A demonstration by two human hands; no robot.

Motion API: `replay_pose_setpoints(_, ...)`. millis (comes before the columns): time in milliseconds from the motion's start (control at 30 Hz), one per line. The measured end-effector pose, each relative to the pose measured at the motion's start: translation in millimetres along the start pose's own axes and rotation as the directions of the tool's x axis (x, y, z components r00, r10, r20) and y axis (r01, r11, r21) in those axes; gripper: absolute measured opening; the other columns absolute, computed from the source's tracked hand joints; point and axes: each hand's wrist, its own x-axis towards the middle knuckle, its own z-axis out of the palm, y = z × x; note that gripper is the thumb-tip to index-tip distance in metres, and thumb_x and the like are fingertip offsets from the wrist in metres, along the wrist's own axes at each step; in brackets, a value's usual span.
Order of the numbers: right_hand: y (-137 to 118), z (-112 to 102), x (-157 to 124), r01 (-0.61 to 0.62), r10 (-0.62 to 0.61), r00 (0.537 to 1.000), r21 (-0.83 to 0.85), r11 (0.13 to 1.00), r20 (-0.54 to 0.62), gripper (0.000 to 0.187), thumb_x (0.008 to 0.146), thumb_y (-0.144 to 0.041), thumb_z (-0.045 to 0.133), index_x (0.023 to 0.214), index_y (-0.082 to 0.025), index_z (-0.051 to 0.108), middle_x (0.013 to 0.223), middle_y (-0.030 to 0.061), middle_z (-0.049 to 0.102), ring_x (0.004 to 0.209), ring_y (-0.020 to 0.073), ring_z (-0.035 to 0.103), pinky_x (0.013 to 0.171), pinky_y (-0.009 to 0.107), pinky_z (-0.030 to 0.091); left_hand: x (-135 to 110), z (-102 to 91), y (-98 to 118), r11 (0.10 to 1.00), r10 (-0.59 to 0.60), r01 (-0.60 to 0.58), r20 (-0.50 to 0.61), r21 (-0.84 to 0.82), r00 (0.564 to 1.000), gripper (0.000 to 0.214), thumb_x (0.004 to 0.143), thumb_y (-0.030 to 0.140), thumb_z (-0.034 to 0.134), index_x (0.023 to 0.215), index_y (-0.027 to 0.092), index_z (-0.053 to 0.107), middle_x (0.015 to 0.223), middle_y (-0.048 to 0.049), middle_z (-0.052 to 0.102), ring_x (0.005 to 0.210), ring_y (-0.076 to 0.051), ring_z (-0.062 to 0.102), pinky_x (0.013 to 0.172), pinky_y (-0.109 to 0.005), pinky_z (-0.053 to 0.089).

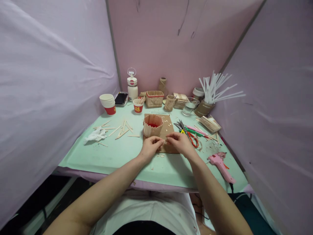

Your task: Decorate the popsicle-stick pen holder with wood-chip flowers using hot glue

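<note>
Both hands are close together over a brown cardboard sheet, with a small gap between their fingertips. My left hand is closed in a pinch; a tiny pale bit seems to show at its fingertips, too small to name. Fingers pressed together, my right hand faces it from the other side, and what it pinches cannot be made out. Just beyond my left hand stands a round cup covered in wooden sticks, jagged along its rim and red inside. Small wood chips lie on the cardboard.
A pink glue gun lies at the right, with red-handled scissors further back. Loose wooden sticks and a crumpled tissue lie left. Behind stand stacked paper cups, a water bowl and white glue sticks.
</note>
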Motion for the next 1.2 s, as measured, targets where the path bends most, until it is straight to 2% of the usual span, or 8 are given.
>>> replay_pose_setpoints(167,10,-32,52,-0.005,-0.021,0.996,-0.304,0.953,-0.081,0.017,0.081,-0.019,0.054,0.088,-0.016,0.069,0.088,0.0083,0.072,0.087,0.0218,0.065,0.08,0.033,0.046,0,-0.3,1,0.998,-0.048,0.047,-0.022,-0.036,0.999,0.036,0.06,0.044,0.076,0.072,0.013,0.063,0.06,0.0003,0.059,0.05,-0.008,0.05,0.05,-0.022,0.039)
replay_pose_setpoints(233,14,-35,76,0.0,-0.026,0.998,-0.404,0.915,-0.058,0.014,0.083,-0.017,0.056,0.088,-0.015,0.069,0.092,0.0093,0.071,0.093,0.0232,0.064,0.085,0.036,0.044,1,-0.8,1,0.999,-0.042,0.041,-0.023,-0.03,0.999,0.035,0.061,0.044,0.076,0.072,0.013,0.063,0.058,0.0006,0.058,0.05,-0.008,0.049,0.049,-0.021,0.039)
replay_pose_setpoints(300,17,-32,95,0.02,-0.024,1.0,-0.48,0.877,-0.003,0.013,0.086,-0.021,0.058,0.092,-0.014,0.068,0.097,0.0081,0.069,0.096,0.0221,0.063,0.087,0.038,0.046,1,-1.2,1,0.999,-0.038,0.038,-0.02,-0.025,0.999,0.036,0.062,0.044,0.075,0.073,0.013,0.063,0.058,0.0005,0.057,0.05,-0.008,0.049,0.049,-0.021,0.039)
replay_pose_setpoints(467,14,-10,121,0.083,-0.01,0.992,-0.588,0.805,0.127,0.031,0.091,-0.034,0.056,0.117,-0.017,0.056,0.118,0.0077,0.059,0.099,0.0199,0.06,0.084,0.041,0.051,2,-1.4,1,0.999,-0.04,0.04,-0.019,-0.023,0.999,0.035,0.063,0.044,0.075,0.074,0.013,0.062,0.064,-0.0006,0.06,0.051,-0.007,0.048,0.05,-0.02,0.04)
replay_pose_setpoints(667,4,9,129,0.089,0.04,0.983,-0.652,0.753,0.18,0.031,0.091,-0.033,0.056,0.118,-0.018,0.056,0.12,0.0082,0.058,0.1,0.0201,0.06,0.084,0.04,0.051,3,-1.0,2,0.998,-0.053,0.053,-0.016,-0.027,0.998,0.034,0.063,0.044,0.075,0.073,0.014,0.062,0.063,-0.0004,0.058,0.051,-0.007,0.048,0.049,-0.02,0.04)
replay_pose_setpoints(867,-2,18,126,0.047,0.07,0.986,-0.66,0.75,0.151,0.033,0.09,-0.033,0.057,0.118,-0.015,0.056,0.12,0.0107,0.057,0.101,0.0208,0.06,0.085,0.04,0.051,3,-1.5,1,0.999,-0.049,0.048,-0.015,-0.022,0.999,0.034,0.063,0.044,0.075,0.071,0.014,0.063,0.061,-0.0001,0.059,0.051,-0.007,0.047,0.049,-0.021,0.04)
replay_pose_setpoints(1067,-7,22,120,0.004,0.051,0.995,-0.561,0.828,0.083,0.033,0.09,-0.033,0.057,0.118,-0.016,0.056,0.12,0.0104,0.057,0.101,0.0209,0.059,0.085,0.04,0.051,4,-2.7,-1,0.999,-0.033,0.033,-0.014,-0.026,0.999,0.032,0.064,0.042,0.075,0.072,0.014,0.063,0.062,-0.0001,0.06,0.052,-0.007,0.048,0.05,-0.02,0.04)
replay_pose_setpoints(1200,-10,8,109,-0.065,0.061,0.998,-0.39,0.918,-0.021,0.027,0.09,-0.032,0.057,0.11,-0.015,0.06,0.114,0.009,0.061,0.099,0.0199,0.06,0.084,0.039,0.05,4,-3.0,0,0.998,-0.044,0.042,-0.028,-0.05,0.999,0.032,0.063,0.042,0.076,0.072,0.014,0.064,0.063,0.0002,0.06,0.051,-0.007,0.049,0.05,-0.02,0.039)
